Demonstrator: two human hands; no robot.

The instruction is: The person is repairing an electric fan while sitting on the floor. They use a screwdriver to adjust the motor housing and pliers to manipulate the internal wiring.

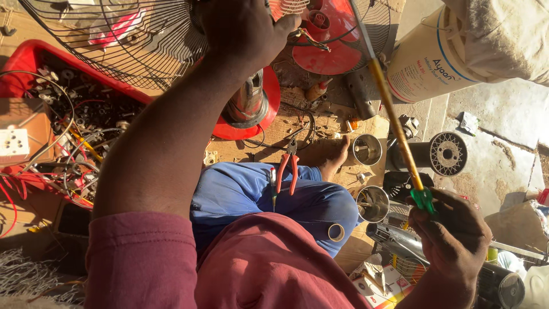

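Head view: left hand [243,28] pinches a half-hidden metal clip [309,39]; right hand [452,229] grips a screwdriver [394,123].

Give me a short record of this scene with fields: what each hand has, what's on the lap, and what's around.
Left hand: raised at the wire fan guard, fingers closed on a small metal part
Right hand: grips a long screwdriver by its green handle end, shaft pointing up
Lap: red-handled pliers lying on the blue trousers
Left side: red tray full of wires and small parts
Right side: two metal cups, a white bucket
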